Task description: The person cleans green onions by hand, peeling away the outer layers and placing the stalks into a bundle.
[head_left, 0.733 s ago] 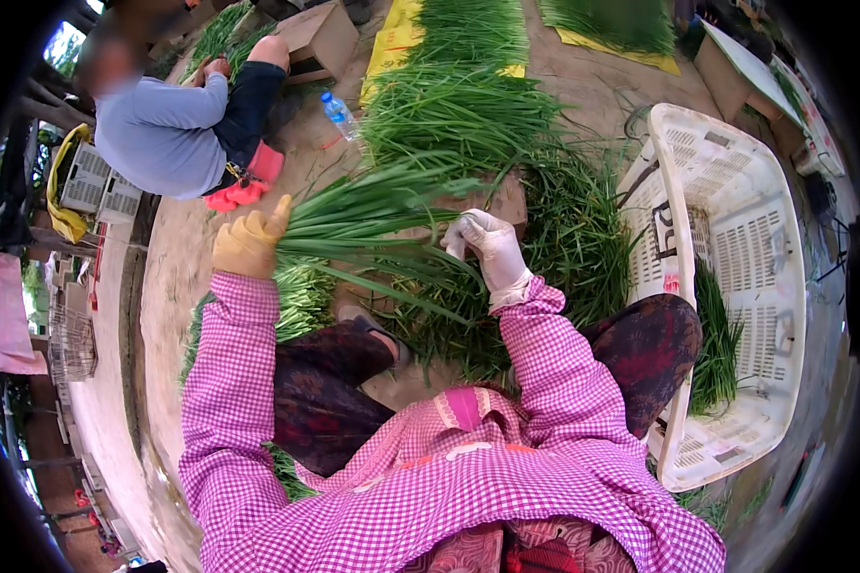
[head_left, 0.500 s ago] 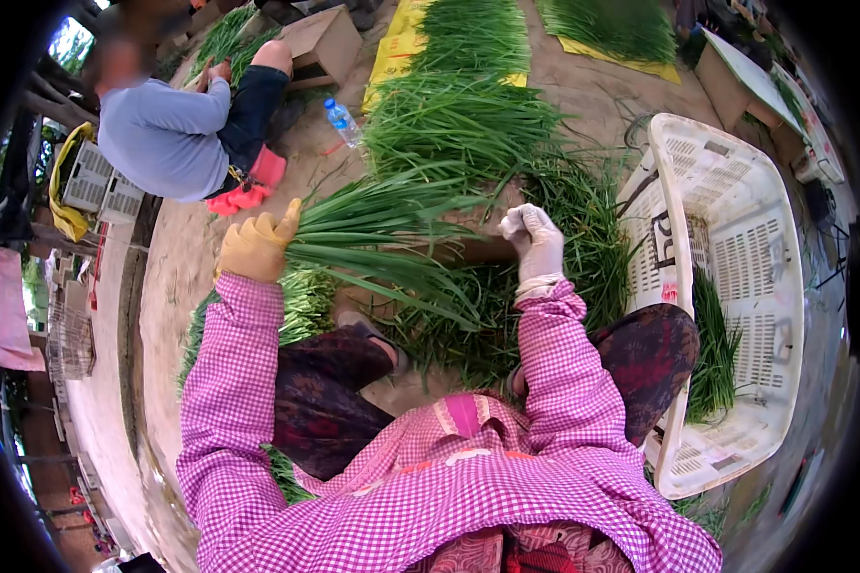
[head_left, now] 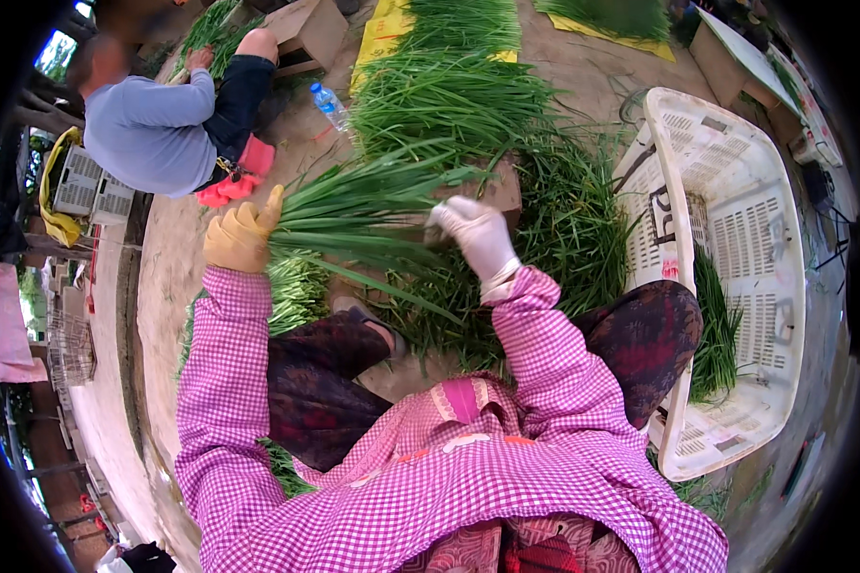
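My left hand [head_left: 239, 232], in a yellow glove, is closed round the stem end of a bunch of garlic chives [head_left: 354, 212], its thumb pointing up. The long green leaves fan out to the right, toward my other hand. My right hand [head_left: 476, 235], in a white glove, is at the leaf tips; its fingers are smeared by motion, so their grip cannot be made out. Below the bunch, loose chive leaves [head_left: 573, 229] lie heaped on the ground between my knees and the crate. More bundled chives [head_left: 298, 291] lie under my left wrist, pale stems showing.
A white plastic crate [head_left: 677, 382] stands at my right with some chives inside. Ahead, a thick row of chives [head_left: 449, 100] lies on yellow sheeting, a water bottle [head_left: 329, 105] beside it. At the far left a person [head_left: 153, 129] sits handling greens near a cardboard box [head_left: 304, 36].
My right hand has moved left, from beyond the leaf tips to right at them. My left hand, still holding the chives, has shifted slightly left, partly with the whole view.
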{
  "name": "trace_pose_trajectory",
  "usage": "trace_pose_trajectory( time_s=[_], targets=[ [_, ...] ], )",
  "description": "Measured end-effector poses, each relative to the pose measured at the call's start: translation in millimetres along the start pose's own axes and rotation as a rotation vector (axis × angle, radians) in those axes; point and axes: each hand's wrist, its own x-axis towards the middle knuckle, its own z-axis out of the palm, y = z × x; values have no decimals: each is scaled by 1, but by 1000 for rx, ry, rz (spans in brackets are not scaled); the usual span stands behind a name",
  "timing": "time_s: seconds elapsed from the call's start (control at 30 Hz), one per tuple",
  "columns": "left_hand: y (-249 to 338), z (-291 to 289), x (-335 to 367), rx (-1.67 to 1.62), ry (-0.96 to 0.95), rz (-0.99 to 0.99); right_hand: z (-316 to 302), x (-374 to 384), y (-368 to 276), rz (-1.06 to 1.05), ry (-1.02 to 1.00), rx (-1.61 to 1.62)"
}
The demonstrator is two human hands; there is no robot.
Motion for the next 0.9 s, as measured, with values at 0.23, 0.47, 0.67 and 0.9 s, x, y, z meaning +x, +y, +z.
trace_pose_trajectory(
  time_s=[0.23,0.47,0.67,0.9],
  targets=[
    [-22,13,-14,-43,14,-108,-54,4,-5,-141,308,188],
    [-26,11,-21,-23,64,-161,-37,2,2,-66,-250,318],
    [-25,12,-27,13,-44,-147,-15,-6,-5,-18,-132,296],
    [-31,15,-27,-81,-82,-195,-57,2,-3,-103,88,265]
  ],
)
